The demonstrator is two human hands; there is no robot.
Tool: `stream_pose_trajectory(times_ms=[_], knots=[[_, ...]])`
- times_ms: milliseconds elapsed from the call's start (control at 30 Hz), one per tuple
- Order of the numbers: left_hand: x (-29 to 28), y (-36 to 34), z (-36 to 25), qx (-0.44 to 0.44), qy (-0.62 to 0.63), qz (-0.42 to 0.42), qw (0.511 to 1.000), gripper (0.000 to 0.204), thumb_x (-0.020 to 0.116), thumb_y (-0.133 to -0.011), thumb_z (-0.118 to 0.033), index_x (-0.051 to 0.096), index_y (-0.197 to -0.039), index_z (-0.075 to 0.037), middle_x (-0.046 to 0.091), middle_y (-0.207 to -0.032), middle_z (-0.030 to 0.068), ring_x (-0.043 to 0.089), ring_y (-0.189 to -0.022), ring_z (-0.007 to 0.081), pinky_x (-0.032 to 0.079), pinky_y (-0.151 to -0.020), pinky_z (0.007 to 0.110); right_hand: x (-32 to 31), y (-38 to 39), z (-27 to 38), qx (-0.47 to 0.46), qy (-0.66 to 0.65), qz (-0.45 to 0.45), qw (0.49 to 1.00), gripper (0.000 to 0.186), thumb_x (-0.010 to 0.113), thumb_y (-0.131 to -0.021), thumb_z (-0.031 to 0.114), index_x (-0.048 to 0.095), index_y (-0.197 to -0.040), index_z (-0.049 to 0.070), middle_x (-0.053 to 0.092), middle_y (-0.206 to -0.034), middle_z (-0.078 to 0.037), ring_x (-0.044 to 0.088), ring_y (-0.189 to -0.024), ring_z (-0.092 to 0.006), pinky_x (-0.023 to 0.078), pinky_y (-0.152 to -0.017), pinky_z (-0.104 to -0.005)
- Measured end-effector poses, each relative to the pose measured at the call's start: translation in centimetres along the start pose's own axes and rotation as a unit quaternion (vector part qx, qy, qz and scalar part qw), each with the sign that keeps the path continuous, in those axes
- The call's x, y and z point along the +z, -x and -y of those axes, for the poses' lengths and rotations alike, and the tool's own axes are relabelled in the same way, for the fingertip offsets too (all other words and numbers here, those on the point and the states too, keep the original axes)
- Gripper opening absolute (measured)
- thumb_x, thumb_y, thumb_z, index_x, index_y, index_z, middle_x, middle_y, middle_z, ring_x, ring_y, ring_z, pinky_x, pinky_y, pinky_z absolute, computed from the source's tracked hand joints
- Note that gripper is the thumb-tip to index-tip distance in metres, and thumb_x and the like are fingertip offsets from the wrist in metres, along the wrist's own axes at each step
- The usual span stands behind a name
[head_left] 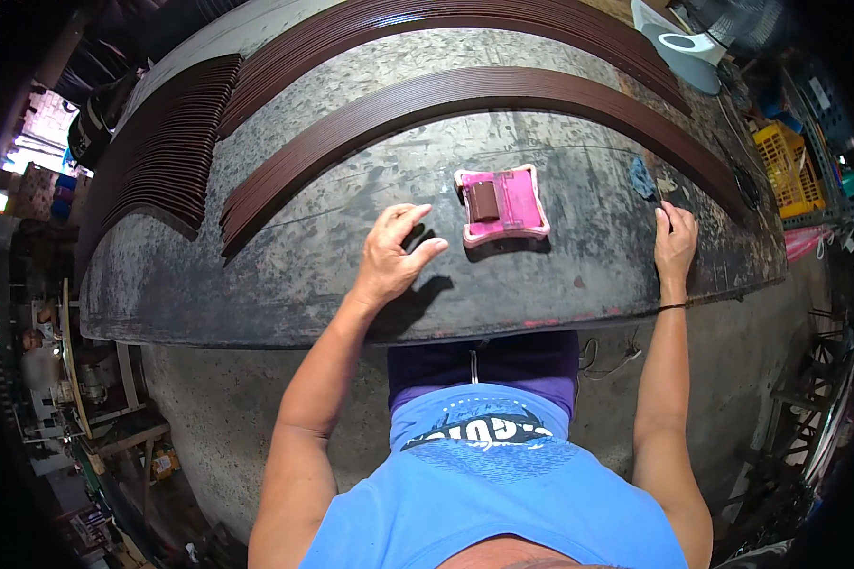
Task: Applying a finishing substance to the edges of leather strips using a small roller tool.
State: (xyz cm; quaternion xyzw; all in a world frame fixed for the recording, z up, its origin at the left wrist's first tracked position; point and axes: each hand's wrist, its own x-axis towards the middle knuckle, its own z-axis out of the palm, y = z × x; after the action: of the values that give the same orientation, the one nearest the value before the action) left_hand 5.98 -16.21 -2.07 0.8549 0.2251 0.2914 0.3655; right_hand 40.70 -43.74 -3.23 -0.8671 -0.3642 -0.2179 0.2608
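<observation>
My left hand [394,254] hovers over the near part of the dark table, thumb and fingers apart with nothing between them. To its right sits a small pink tray [520,190] with a pale, wavy rim. A short dark brown block [484,201] rests on the tray's left half. My right hand [676,245] is at the table's right side, its fingers pinched together. A thin dark tip shows at those fingers, too small to name. Just beyond them lies a crumpled blue rag [642,178].
Bundled long brown strips [484,87] arch across the table beyond the tray, with a second bundle [427,17] behind. More brown strips [176,142] stand stacked at left. A fan [697,52] is at the far right, near a yellow crate [788,169]. The table's front edge [256,343] curves before me.
</observation>
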Motion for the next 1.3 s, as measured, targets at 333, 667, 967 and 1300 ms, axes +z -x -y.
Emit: stream_pose_trajectory(times_ms=[333, 667, 967, 1300], knots=[[5.4, 0.5, -2.7, -0.032, 0.04, -0.086, 0.995, 0.017, 0.071, -0.08, -0.012, 0.069, -0.093, -0.002, 0.067, -0.086, 0.0085, 0.065, -0.078, 0.0149, 0.051, -0.071, 0.026, 1.5, 5.7, 12.8, 0.198, -0.454, 0.06, 0.866, 0.012, 0.066, -0.085, 0.01, 0.068, -0.093, 0.002, 0.064, -0.082, -0.001, 0.055, -0.074, -0.007, 0.045, -0.066, -0.0223], [5.2, 0.4, -2.7, -0.042, 0.049, -0.105, 0.992, 0.015, 0.07, -0.08, -0.013, 0.07, -0.092, -0.004, 0.068, -0.083, 0.0085, 0.065, -0.076, 0.0168, 0.05, -0.07, 0.027, 2.0, 6.0, 16.8, 0.132, -0.466, 0.128, 0.865, 0.022, 0.062, -0.085, 0.01, 0.066, -0.104, -0.002, 0.061, -0.093, -0.009, 0.061, -0.084, -0.0159, 0.048, -0.075, -0.0274], [5.3, 0.4, -2.8, -0.046, 0.069, -0.115, 0.99, 0.014, 0.07, -0.079, -0.013, 0.071, -0.089, -0.004, 0.068, -0.083, 0.0096, 0.065, -0.074, 0.0187, 0.051, -0.069, 0.029, 2.5, 6.2, 17.1, 0.136, -0.433, 0.134, 0.881, 0.025, 0.063, -0.084, 0.012, 0.065, -0.105, -0.002, 0.062, -0.091, -0.011, 0.062, -0.084, -0.0198, 0.049, -0.075, -0.0289], [5.4, 0.3, -2.7, -0.043, 0.067, -0.122, 0.989, 0.013, 0.071, -0.078, -0.014, 0.071, -0.086, -0.004, 0.068, -0.081, 0.0088, 0.065, -0.072, 0.0189, 0.05, -0.068, 0.029, 2.5, 6.2, 17.3, 0.133, -0.433, 0.139, 0.881, 0.026, 0.063, -0.084, 0.013, 0.065, -0.107, -0.001, 0.061, -0.091, -0.011, 0.062, -0.081, -0.0187, 0.049, -0.074, -0.0283]])
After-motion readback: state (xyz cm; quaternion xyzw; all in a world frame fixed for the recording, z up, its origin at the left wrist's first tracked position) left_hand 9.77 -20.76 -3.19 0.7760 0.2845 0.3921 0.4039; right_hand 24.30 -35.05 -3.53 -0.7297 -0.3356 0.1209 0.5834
